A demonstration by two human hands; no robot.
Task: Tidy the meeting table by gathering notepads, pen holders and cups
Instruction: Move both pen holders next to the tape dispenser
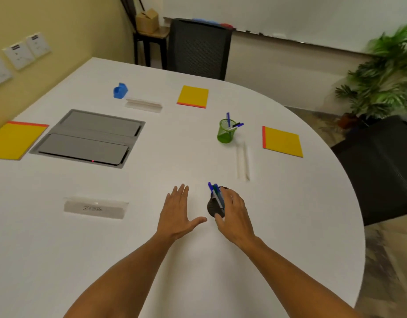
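Right hand (234, 214) grasps the black pen holder (215, 206); left hand (178, 214) lies released on the bench (152, 260). Green pen holder (226, 131), yellow notepads (282, 141) and name cards (96, 207) stand around.

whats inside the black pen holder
Several pens, blue and green among them, stick up out of the black pen holder. The right hand grips it and covers its right side, so an exact count is hidden.

Under my grip (234, 210), a black mesh pen holder (213, 206) on the smooth, matt white table (152, 180); beyond, a green mesh holder (226, 131) and clear plastic nameplate (96, 207).
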